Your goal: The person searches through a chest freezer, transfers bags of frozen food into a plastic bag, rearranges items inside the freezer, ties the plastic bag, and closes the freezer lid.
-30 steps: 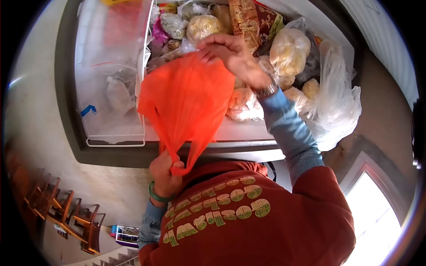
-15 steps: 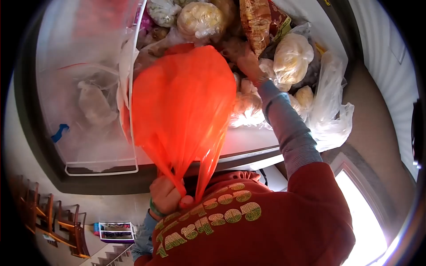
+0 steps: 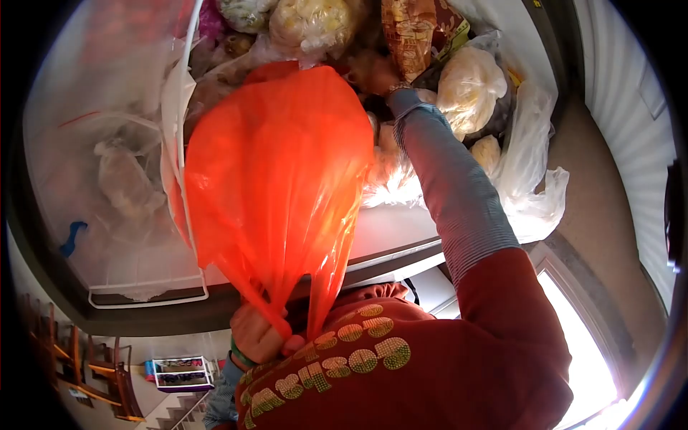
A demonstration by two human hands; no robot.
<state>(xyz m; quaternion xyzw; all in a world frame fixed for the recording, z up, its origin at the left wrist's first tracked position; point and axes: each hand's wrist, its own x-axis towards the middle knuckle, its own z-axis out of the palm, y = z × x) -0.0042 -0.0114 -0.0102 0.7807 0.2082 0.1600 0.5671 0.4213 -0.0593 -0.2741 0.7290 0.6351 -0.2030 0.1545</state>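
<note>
The orange-red bag, glossy and puffed out, spans the freezer's front edge, long axis twelve to six, its handles pointing to six and pinched in the left hand's fingers. The right hand, a second ago at the bag's top, now reaches toward one o'clock beside a brown packet, its fingers too shaded to tell.

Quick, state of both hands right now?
Left hand: closed, holding the red plastic bag by its handles.
Right hand: beside the brown packet, shadowed and blurred; open or closed cannot be told.
</note>
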